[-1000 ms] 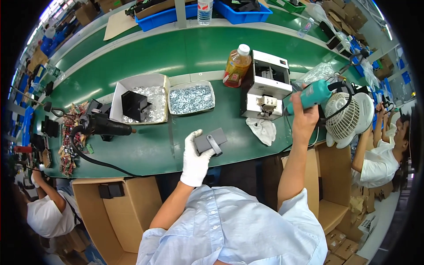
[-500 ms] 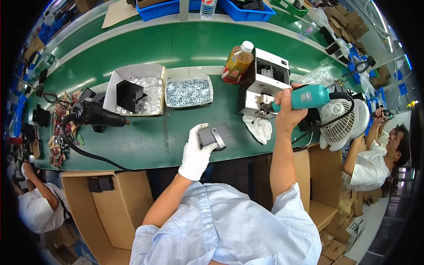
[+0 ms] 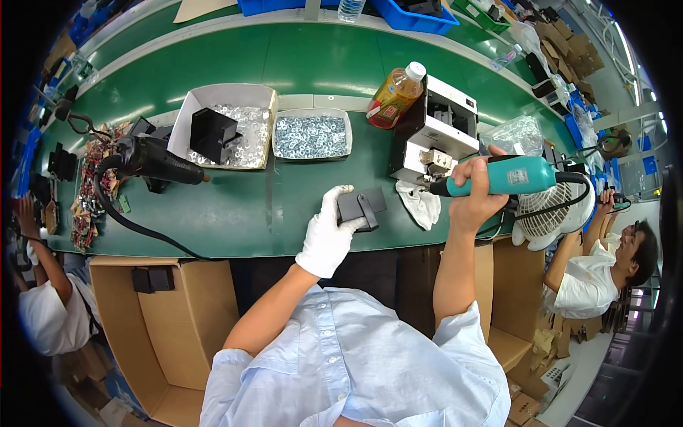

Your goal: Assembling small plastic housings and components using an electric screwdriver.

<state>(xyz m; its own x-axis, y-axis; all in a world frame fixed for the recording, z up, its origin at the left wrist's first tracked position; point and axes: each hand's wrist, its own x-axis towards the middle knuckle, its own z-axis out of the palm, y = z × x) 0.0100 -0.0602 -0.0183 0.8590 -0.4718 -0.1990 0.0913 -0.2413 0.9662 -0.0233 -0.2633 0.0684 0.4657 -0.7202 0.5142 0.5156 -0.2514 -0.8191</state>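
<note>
My left hand (image 3: pixel 328 238), in a white glove, grips a small dark grey box (image 3: pixel 353 206) over the near edge of the green table. A black U-shaped bracket (image 3: pixel 368 212) lies across the box's face. My bare right hand (image 3: pixel 475 191) is wrapped round a teal electric screwdriver (image 3: pixel 514 176), held nearly level with its black nose pointing left. That nose is at the front of a white and black screw feeder (image 3: pixel 435 135); whether the tip touches it I cannot tell. Below the nose lies a white cloth glove (image 3: pixel 420 204).
Trays of clear plastic pieces (image 3: pixel 250 129) and metal washers (image 3: pixel 311 136) stand beyond my left hand. A black corded tool (image 3: pixel 160 161) lies left, near tangled wires (image 3: pixel 89 188). A drink bottle (image 3: pixel 396 95) stands by the feeder, a fan (image 3: pixel 551 210) at right. Cardboard boxes (image 3: pixel 206 302) flank me; co-workers sit either side.
The view has shifted a little. My left hand has moved slightly right with the box, whose bracket has turned a little. The screwdriver has swung more level, its nose lower against the feeder.
</note>
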